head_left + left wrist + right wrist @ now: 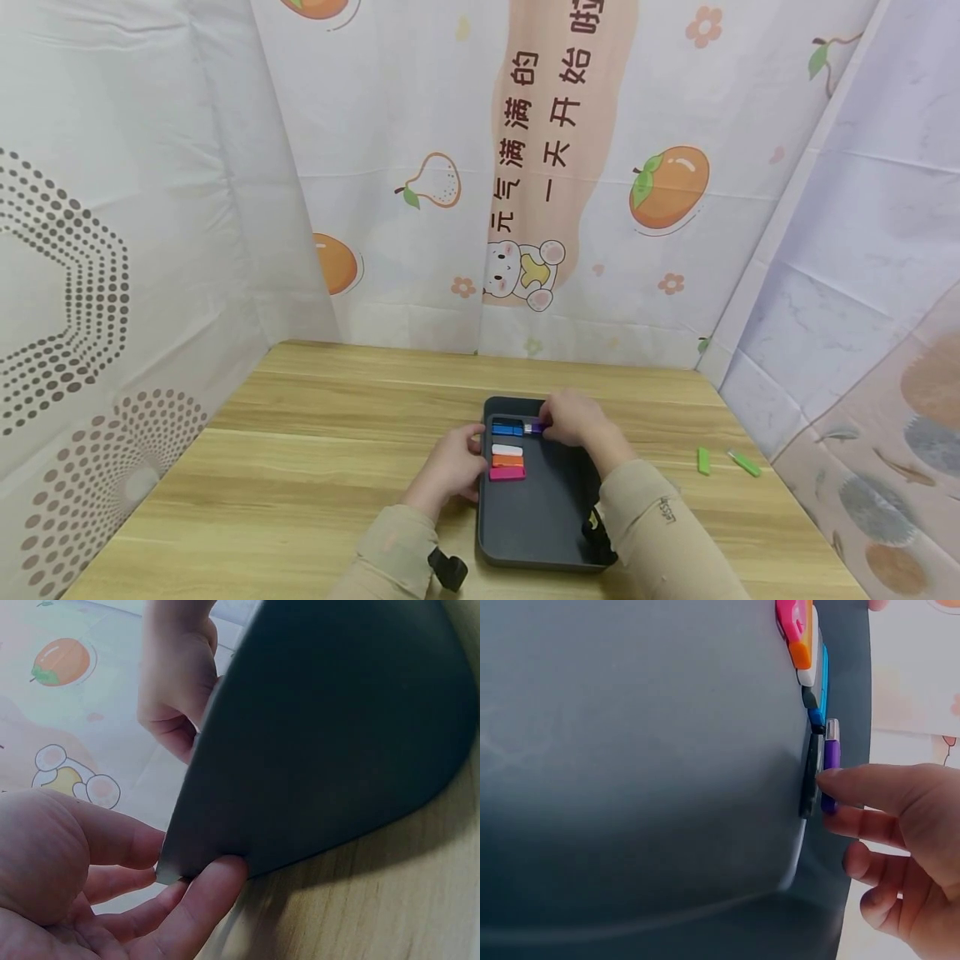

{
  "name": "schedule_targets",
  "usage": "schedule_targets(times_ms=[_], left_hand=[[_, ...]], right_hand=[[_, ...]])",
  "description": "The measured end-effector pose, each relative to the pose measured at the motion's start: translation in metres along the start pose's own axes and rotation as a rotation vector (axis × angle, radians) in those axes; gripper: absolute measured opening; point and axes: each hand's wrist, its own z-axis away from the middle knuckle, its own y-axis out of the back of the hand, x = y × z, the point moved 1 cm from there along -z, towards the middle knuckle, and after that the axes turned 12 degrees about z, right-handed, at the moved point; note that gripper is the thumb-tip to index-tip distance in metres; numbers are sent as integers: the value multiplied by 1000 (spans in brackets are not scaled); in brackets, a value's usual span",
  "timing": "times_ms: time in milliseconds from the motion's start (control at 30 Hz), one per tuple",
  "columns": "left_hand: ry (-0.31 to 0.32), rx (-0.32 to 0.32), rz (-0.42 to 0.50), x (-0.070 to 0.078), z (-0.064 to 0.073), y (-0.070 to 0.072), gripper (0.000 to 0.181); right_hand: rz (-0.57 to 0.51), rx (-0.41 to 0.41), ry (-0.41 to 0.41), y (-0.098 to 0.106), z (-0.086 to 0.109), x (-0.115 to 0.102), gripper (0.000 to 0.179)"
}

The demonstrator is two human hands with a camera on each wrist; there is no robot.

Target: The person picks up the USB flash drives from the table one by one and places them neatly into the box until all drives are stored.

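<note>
On the table lies a dark grey tray (536, 525). My left hand (453, 467) holds its left side, fingertips at the rim and wall in the left wrist view. At the tray's far end my right hand (573, 419) pinches a purple USB flash drive (831, 755) with a bare metal plug. Close beside that drive is a black stick-like piece (810, 776). Along the tray's left side lie a blue piece (507, 430), a white piece (507, 450), an orange piece (507, 461) and a pink piece (507, 473).
Right of the tray, a green cap-like piece (702, 461) and a green USB flash drive (745, 463) lie on the wooden table (337, 442). Printed curtains (420, 275) hang behind the table and along both sides.
</note>
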Motion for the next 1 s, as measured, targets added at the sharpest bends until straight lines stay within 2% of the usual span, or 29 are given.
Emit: schedule_targets(times_ms=[300,1000], left_hand=[[-4,-2,2,0,2,-1,62],[6,-3,4,2,2,-1,63]], right_hand=[[-6,-31,-19,-2,2,-1,8],[10,-2,-17,-9,2,-2,9]])
